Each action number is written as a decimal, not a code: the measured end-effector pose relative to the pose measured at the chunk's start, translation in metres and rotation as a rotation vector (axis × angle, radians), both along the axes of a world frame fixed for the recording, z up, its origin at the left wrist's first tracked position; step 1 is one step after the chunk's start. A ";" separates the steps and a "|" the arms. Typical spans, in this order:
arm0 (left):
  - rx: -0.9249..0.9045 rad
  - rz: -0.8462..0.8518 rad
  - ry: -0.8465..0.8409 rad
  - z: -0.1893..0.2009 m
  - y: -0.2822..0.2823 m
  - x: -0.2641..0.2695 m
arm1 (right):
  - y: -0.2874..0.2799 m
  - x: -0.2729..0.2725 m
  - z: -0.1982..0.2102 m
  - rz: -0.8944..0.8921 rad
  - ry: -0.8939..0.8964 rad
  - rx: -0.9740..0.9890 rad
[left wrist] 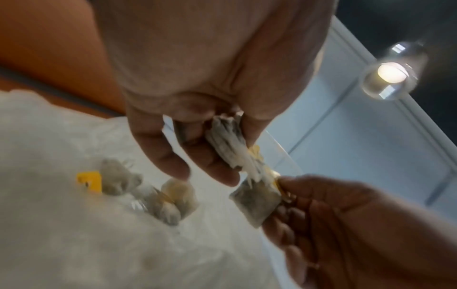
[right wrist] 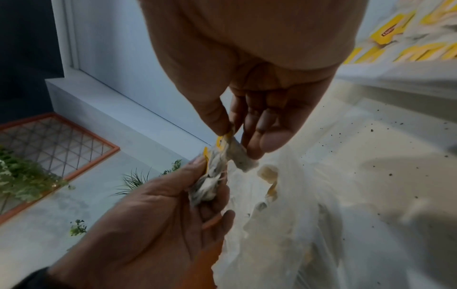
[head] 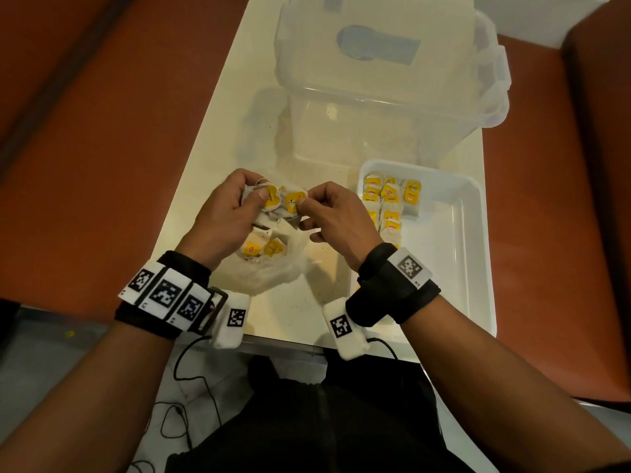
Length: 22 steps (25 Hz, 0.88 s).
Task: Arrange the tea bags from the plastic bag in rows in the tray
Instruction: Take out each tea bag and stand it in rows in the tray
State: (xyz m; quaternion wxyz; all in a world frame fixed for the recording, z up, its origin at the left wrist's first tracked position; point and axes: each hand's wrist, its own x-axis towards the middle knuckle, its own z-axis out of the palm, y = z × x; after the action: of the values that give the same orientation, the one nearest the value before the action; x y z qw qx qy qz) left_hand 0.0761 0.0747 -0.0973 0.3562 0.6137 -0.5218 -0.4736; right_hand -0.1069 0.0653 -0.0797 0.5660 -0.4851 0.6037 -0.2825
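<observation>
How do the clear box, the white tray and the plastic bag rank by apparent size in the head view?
1. Clear box, largest, though farthest.
2. White tray, partly covered by the right hand.
3. Plastic bag, smallest, crumpled and partly hidden under the left hand.

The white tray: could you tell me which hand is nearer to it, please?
Right. The right hand is beside the tray; the left hand is farther off, across the plastic bag.
</observation>
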 end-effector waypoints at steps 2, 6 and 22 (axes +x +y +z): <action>0.211 0.074 0.294 0.007 0.001 -0.003 | -0.001 -0.001 0.006 -0.001 -0.086 0.044; 0.389 0.116 0.590 0.022 0.004 -0.004 | -0.003 -0.006 0.020 -0.015 -0.206 0.100; 0.385 0.118 0.652 0.029 0.008 -0.035 | 0.012 -0.032 0.021 0.000 -0.185 -0.051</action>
State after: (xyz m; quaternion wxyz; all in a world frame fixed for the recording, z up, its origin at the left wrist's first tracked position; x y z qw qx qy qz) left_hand 0.0415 0.0825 -0.0681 0.4083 0.5154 -0.2466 -0.7119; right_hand -0.1386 0.0773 -0.0591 0.6069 -0.4712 0.5413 -0.3415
